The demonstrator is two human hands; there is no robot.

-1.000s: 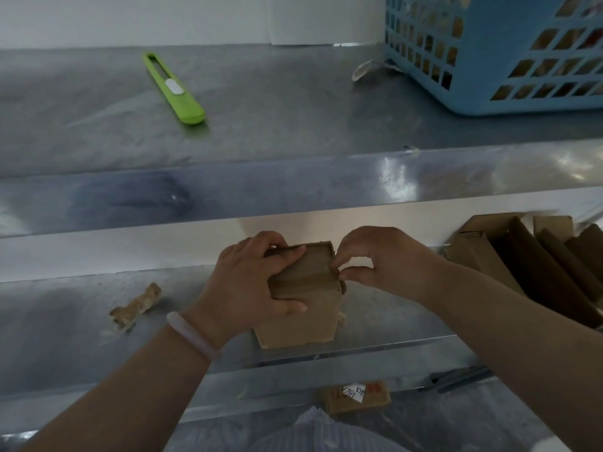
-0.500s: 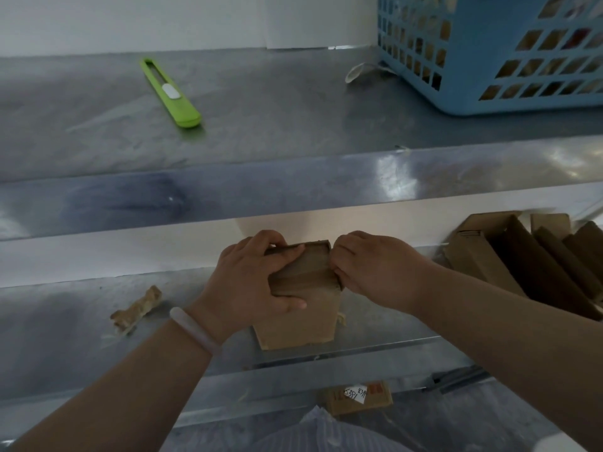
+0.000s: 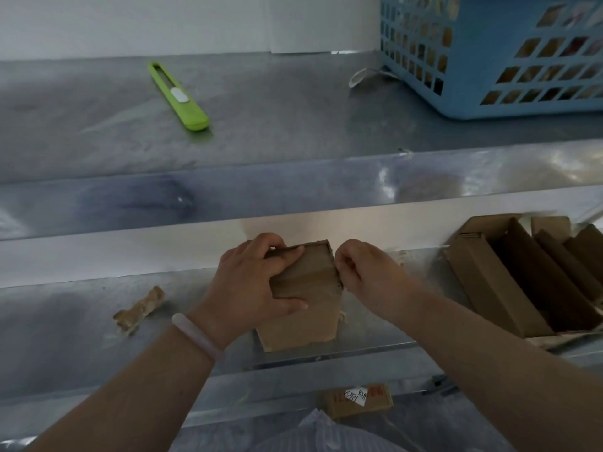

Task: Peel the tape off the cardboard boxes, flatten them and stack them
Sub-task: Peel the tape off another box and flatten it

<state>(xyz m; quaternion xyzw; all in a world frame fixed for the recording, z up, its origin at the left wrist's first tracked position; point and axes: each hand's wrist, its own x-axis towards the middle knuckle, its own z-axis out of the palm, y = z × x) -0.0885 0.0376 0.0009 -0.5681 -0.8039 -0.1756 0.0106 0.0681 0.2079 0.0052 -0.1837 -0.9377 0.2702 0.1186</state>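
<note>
A small brown cardboard box (image 3: 303, 324) stands upright on the lower metal shelf (image 3: 65, 337), near its front edge. My left hand (image 3: 251, 288) grips the box's top from the left, fingers over the lid and thumb across the front face. My right hand (image 3: 365, 275) sits at the box's upper right edge, fingertips pinching at the corner where clear tape runs; the tape itself is hard to make out. A stack of flattened cardboard boxes (image 3: 522, 282) lies on the same shelf to the right.
A green utility knife (image 3: 177, 96) lies on the upper metal shelf (image 3: 293, 109). A blue plastic basket (image 3: 496, 50) fills its back right corner, a curl of tape (image 3: 362, 75) beside it. A crumpled tape scrap (image 3: 138, 309) lies left of the box. Below, another labelled box (image 3: 359, 398) shows.
My right hand has shifted slightly along the box's upper right edge, fingers pinching at the corner. My left hand keeps the same hold. The box has not moved.
</note>
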